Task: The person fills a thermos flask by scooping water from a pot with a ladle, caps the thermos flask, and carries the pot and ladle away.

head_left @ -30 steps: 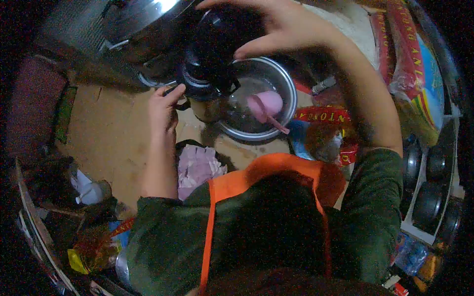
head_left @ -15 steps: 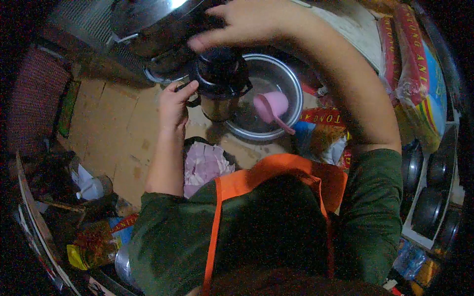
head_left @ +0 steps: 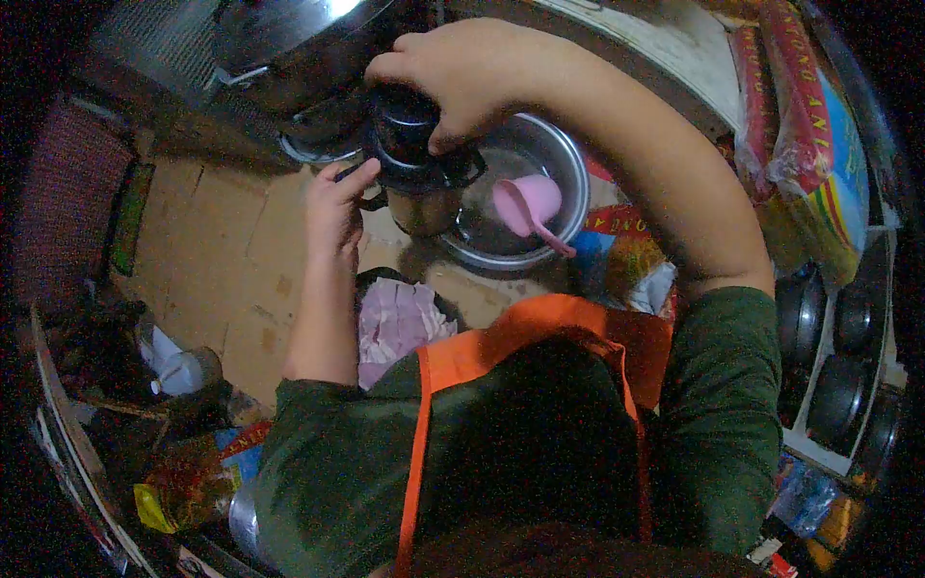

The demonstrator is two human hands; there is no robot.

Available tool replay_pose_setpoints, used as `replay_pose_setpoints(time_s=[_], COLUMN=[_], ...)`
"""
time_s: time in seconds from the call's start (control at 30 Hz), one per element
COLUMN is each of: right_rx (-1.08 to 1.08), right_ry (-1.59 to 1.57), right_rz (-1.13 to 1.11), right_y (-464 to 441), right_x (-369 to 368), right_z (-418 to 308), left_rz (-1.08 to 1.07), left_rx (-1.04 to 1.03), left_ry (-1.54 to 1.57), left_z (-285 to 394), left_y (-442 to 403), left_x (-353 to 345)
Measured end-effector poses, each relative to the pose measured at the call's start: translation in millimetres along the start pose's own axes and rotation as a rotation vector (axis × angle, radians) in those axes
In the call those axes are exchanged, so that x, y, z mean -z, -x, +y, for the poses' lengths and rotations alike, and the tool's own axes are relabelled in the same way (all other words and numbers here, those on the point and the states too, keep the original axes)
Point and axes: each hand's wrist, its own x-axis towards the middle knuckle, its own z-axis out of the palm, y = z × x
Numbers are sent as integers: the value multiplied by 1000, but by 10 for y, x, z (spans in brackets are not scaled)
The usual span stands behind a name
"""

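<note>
Left hand (head_left: 335,220) grips handle (head_left: 375,201) of pot (head_left: 424,214); right hand (head_left: 461,75) clasps dark top (head_left: 403,133). Keep pot level, handle firm, so nothing tips.

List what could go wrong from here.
The left hand grips a side handle and the right hand the top, so uneven force might tilt the black-topped container. It stands beside the metal basin and could knock it. The pink dipper crosses the rim and might snag.

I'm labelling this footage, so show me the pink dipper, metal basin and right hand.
Pink dipper (head_left: 540,199), head view: side of its cup.
Metal basin (head_left: 582,183), head view: right rim.
Right hand (head_left: 451,69), head view: its back.
</note>
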Motion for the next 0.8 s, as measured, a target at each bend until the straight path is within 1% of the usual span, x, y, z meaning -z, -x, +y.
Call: replay_pose_setpoints(time_s=[0.03, 0.13, 0.17, 0.23, 0.27, 0.3, 0.33, 0.37, 0.4, 0.43, 0.47, 0.5, 0.53, 0.57, 0.6, 0.7, 0.73, 0.77, 0.8], right_rx=[-159, -175, -186, -152, -289, -398, -473, -649, -822, -860, -909, -921, -924, -925, -910, -866, -869, -1114, -1340], right_ry=[100, 108, 103, -227, -462, -645, -595, -464, -245, -182, -291, -398, -553, -564, -511, -339, -346, -367, -380], right_rz=[-120, -66, -68, 220, 119, 182, 252, 181, 118, 13, -275, -433, -468, -468, -522, -682, -681, -388, -75], right_y=[-18, -65, -40, 91, 195, 305, 470, 686, 924, 1183, 1355, 1501, 1750, 1915, 2066, 2419, 2517, 2588, 2575], right_x=[36, -68, -159, -356, -364, -610, -874, -1074, -1450, -1816, -1856, -2032, -2515, -2726, -2899, -3332, -3580, -3853, -3930], right_z=[-45, -70, 3, 301, 451, 749, 1011, 1140, 1267, 1357, 1209, 1093, 1165, 1203, 1215, 1154, 1159, 1209, 1256], left_rz=[-1, -19, 11, 30, 37, 47, 42, 41, 78, 112, 121, 121, 175, 230, 228, 325, 351, 347, 319], left_rx=[-2, 8, 23, 50, 62, 68, 63, 67, 49, 26, -13, -8, -2, 6, 15, -35, -32, -34, -73], left_ry=[-1, -19, -16, -22, 13, 53, 59, 59, 37, 19, 23, 14, 47, 74, 61, 88, 81, 80, 58], left_z=[-16, -57, -55, -41, -32, -15, 36, 27, 33, 51, -41, -17, -14, -10, 3, 95, 97, 94, 87], left_y=[-13, -42, -37, -19, -14, 9, 56, 57, 49, 30, -55, -56, -47, -27, -9, 33, 29, 42, 50], left_x=[19, 93, 94, 106, 122, 126, 83, 99, 145, 204, 332, 388, 428, 452, 441, 409, 436, 491, 564])
